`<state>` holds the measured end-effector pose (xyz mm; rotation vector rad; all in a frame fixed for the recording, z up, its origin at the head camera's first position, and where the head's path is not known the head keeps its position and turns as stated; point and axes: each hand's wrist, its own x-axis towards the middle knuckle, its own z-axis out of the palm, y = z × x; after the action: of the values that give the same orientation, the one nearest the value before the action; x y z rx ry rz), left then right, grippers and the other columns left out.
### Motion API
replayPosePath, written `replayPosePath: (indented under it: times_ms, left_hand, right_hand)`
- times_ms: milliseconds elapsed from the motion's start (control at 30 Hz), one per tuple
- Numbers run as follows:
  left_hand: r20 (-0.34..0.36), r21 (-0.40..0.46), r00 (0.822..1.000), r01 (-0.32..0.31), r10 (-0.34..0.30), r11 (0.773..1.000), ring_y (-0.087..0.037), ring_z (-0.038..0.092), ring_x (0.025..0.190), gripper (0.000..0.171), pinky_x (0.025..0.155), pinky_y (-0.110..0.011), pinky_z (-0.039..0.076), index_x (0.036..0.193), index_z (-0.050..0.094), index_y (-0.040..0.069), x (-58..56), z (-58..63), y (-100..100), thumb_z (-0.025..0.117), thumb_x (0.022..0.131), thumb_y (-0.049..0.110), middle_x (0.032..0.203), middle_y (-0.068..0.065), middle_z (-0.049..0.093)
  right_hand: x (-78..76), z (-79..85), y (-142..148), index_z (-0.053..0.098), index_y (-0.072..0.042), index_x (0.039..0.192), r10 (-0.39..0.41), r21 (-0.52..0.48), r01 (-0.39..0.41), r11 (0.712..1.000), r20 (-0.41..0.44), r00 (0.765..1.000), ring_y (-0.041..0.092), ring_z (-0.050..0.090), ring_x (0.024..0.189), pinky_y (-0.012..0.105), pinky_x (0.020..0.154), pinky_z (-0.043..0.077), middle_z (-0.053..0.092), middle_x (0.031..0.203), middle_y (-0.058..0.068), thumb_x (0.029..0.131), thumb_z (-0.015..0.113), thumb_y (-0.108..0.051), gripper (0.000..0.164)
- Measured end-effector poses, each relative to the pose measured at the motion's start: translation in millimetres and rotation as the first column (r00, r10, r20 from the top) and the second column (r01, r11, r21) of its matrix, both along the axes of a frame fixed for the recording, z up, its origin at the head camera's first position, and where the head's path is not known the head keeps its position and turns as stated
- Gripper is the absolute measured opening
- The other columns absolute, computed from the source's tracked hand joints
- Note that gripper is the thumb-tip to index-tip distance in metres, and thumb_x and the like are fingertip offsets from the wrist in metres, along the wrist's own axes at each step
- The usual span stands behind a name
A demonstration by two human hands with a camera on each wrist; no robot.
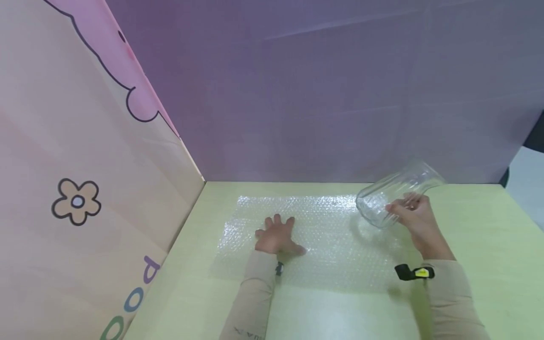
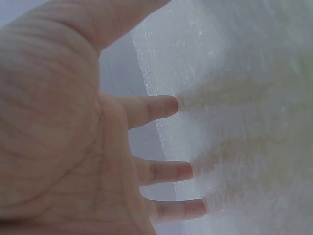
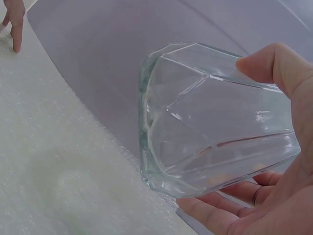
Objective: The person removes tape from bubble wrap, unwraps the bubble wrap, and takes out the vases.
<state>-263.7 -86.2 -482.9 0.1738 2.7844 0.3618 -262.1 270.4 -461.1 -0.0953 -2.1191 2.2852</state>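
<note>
A clear glass vase with faceted sides is tilted nearly onto its side above the right part of a bubble wrap sheet. My right hand grips it, thumb on one side and fingers on the other. Its thick base points left, and its mouth points up to the right. Spread fingers of my left hand touch the left half of the bubble wrap. In the left wrist view, fingertips meet the sheet's surface.
The bubble wrap lies flat on a pale yellow-green table. A purple-grey panel stands along the table's back edge, and a printed panel with a flower rises on the left. Beyond the right edge is a white surface.
</note>
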Motion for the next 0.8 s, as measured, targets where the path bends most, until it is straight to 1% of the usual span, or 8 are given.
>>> replayPosePath:
  times_ms: [233,433,700,800]
  left_hand:
    - [0.008,0.003,1.000,-0.002,0.002,1.000,-0.047,0.035,0.140,0.107,0.098,-0.077,0.040,0.160,0.034,0.026,-0.5,0.4,0.1,0.081,0.073,0.066,0.160,-0.024,0.032]
    - [0.011,0.015,1.000,-0.002,0.001,1.000,-0.047,0.034,0.140,0.107,0.097,-0.077,0.040,0.160,0.034,0.025,-0.3,0.6,-0.2,0.082,0.072,0.066,0.161,-0.024,0.031]
    - [0.017,0.021,1.000,-0.004,0.003,1.000,-0.049,0.031,0.144,0.108,0.099,-0.079,0.038,0.161,0.033,0.026,0.4,1.0,-0.5,0.081,0.073,0.065,0.164,-0.025,0.027]
    - [0.011,0.020,1.000,-0.003,0.003,1.000,-0.049,0.031,0.143,0.108,0.099,-0.078,0.038,0.160,0.033,0.026,0.3,0.5,-0.4,0.081,0.073,0.066,0.164,-0.025,0.028]
  right_hand:
    - [-0.9,-0.8,3.7,0.029,-0.021,0.123,-0.025,0.004,0.025,1.000,-0.002,1.000,0.002,0.056,0.092,0.014,0.081,0.055,0.051,0.110,-0.006,0.092,0.074,-0.003,0.058]
    - [-1.9,-2.3,6.0,0.029,-0.024,0.122,-0.046,0.053,0.045,0.998,0.011,0.999,0.003,0.054,0.097,0.011,0.082,0.053,0.046,0.116,-0.003,0.091,0.076,-0.007,0.059]
    - [-1.6,-1.4,8.1,0.031,-0.022,0.120,-0.073,-0.003,0.073,0.997,0.000,0.997,0.003,0.054,0.096,0.011,0.080,0.053,0.048,0.113,-0.004,0.089,0.076,-0.001,0.059]
    - [-1.5,-0.9,8.5,0.030,-0.022,0.119,-0.090,0.017,0.090,0.996,-0.001,0.996,0.003,0.051,0.097,0.010,0.079,0.052,0.044,0.114,-0.004,0.088,0.076,-0.001,0.060]
